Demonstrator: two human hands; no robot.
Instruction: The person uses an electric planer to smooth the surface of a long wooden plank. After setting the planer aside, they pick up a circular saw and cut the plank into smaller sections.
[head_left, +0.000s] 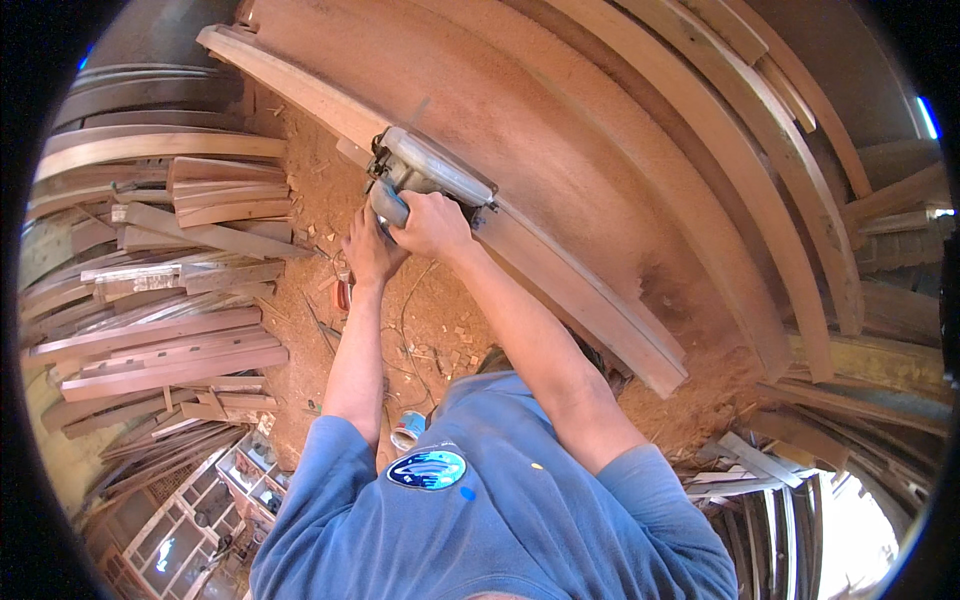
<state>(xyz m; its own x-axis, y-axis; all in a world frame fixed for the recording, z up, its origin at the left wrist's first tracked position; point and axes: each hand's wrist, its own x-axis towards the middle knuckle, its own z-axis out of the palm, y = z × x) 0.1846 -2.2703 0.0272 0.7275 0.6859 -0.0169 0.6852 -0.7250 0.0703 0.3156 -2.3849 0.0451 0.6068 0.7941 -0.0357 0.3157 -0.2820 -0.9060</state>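
Handheld power tool: a grey-housed machine [437,168] sits on the long wooden beam, nearer the beam's far left end than its near right one.
Right hand: the fingers [432,222] are curled closed around the blue-grey handle [388,204].
Left hand: it [372,250] is just beside the handle's lower side, seemingly touching it; its fingers are partly hidden, so I cannot tell how far they are closed.
Wooden beam: it [585,288] runs diagonally from upper left to lower right, its near end beyond the right elbow.
Beam's far side: a broad, dust-covered surface [560,150] stretches from the beam to long curved-looking boards [790,190].
Beam's near side: a strip of floor [300,330] strewn with sawdust and chips lies between the left forearm and the stacked timber [170,350].
Close to the arms: a red object [343,292] lies beside the left wrist, a thin dark cord [404,318] trails between the forearms, and a blue-and-white can [408,430] stands near the shirt.
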